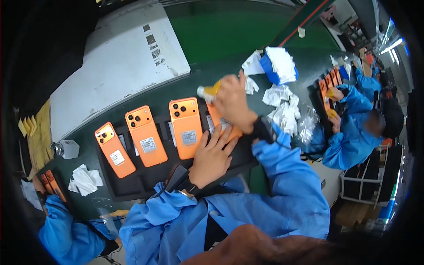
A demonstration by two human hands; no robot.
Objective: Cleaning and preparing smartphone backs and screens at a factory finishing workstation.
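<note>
Four orange phones lie back-up in a row on a black tray (132, 187): the leftmost phone (115, 150), the second phone (146, 137), the third phone (185, 128) and the rightmost phone (233, 135). Each bears a pale label. My left hand (212, 154) rests with spread fingers on the lower part of the rightmost phone. Over that phone's camera end, my right hand (234, 104) is closed on a small yellow-and-white piece (210, 91), cloth or sponge; I cannot tell which. Much of this phone is hidden beneath my hands.
White wipes (282, 64) sit in a blue pack at the back right, beside crumpled wipes (282, 108). Crumpled tissue (85, 180) and a small clear bottle (66, 149) are at left. A white board (132, 48) lies behind. Co-workers in blue (353, 132) flank me.
</note>
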